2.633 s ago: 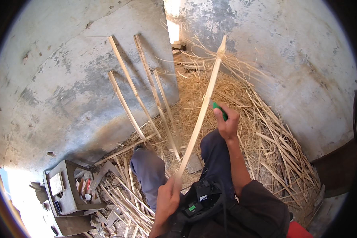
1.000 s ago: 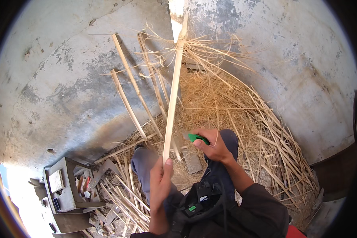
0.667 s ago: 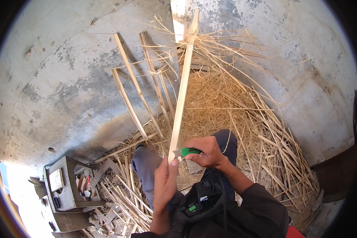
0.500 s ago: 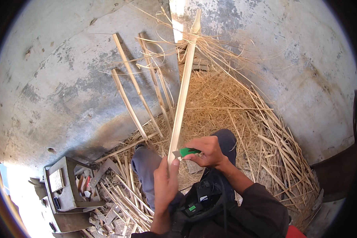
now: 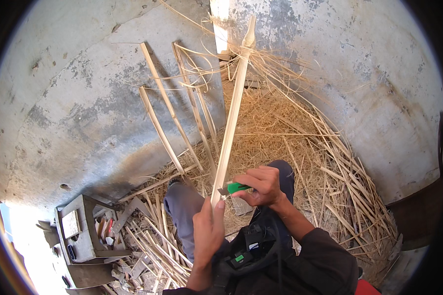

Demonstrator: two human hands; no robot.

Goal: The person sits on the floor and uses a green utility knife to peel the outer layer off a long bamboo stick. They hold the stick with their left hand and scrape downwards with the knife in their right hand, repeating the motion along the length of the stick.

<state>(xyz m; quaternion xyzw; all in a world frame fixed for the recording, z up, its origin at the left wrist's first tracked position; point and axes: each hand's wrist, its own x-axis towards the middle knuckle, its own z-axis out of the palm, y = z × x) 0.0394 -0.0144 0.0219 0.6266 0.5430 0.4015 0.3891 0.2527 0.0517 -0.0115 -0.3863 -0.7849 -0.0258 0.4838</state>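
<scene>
A long pale wooden stick [image 5: 234,108], perhaps split bamboo, slants up and away from me, with curled shavings [image 5: 270,60] hanging around its knobbed far end. My left hand [image 5: 208,228] is closed round its near end. In my right hand [image 5: 262,186] is a green-handled utility knife [image 5: 237,188], gripped with the thumb along the near side. Its short blade touches or nearly touches the stick's right edge, just above my left thumb. The fingers of my right hand partly hide the knife's handle.
Several sticks [image 5: 162,133] lean against the grey wall [image 5: 74,113] on the left. Shavings [image 5: 266,118] cover the floor ahead, and long strips [image 5: 347,182] lie heaped at right. A box [image 5: 86,228] of odds and ends stands at lower left beside loose strips [image 5: 155,243].
The stick's far end has swung slightly to the right. Both hands have shifted a little to the right, the knife staying close to the stick's edge.
</scene>
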